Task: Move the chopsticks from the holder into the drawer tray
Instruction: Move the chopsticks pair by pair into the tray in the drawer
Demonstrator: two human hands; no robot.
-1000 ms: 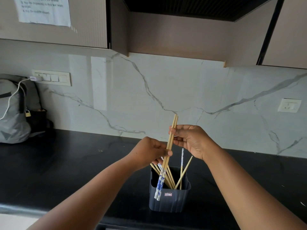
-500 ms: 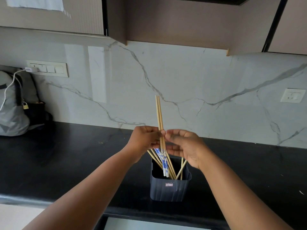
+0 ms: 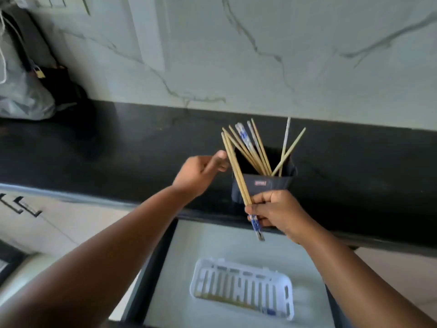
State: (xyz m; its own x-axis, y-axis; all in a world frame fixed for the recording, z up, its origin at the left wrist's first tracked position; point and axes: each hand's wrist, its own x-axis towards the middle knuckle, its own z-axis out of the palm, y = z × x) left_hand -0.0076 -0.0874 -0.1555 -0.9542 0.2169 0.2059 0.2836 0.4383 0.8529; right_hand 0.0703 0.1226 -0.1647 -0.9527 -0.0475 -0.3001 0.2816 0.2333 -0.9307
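since half a second ago the pair of chopsticks has come out of the holder and down toward the near side, and the view has tipped to show the open drawer below. going left to right: a grey bag (image 3: 21, 95) sits at the far left of the black desk (image 3: 118, 147); the left hand (image 3: 201, 172) hangs just left of the lifted sticks with its fingers loose and holding nothing, thumb tip at or very near the shafts; the held chopsticks (image 3: 236, 171) slant up and left, gripped low by the right hand (image 3: 274, 211), whose fingers are curled round them just above the blue patterned ends. behind, the dark holder (image 3: 260, 188) on the desk keeps the remaining chopsticks (image 3: 257, 150) fanned out. near and below, the white tray (image 3: 243, 287) lies in the drawer (image 3: 212, 245), with what looks like a few sticks along its near edge, though blur hides detail. to do this well, i would turn the pair level, line it with the tray's long side, lower it until it nearly touches, then let go; dropping from height risks a bounce out through the slots.
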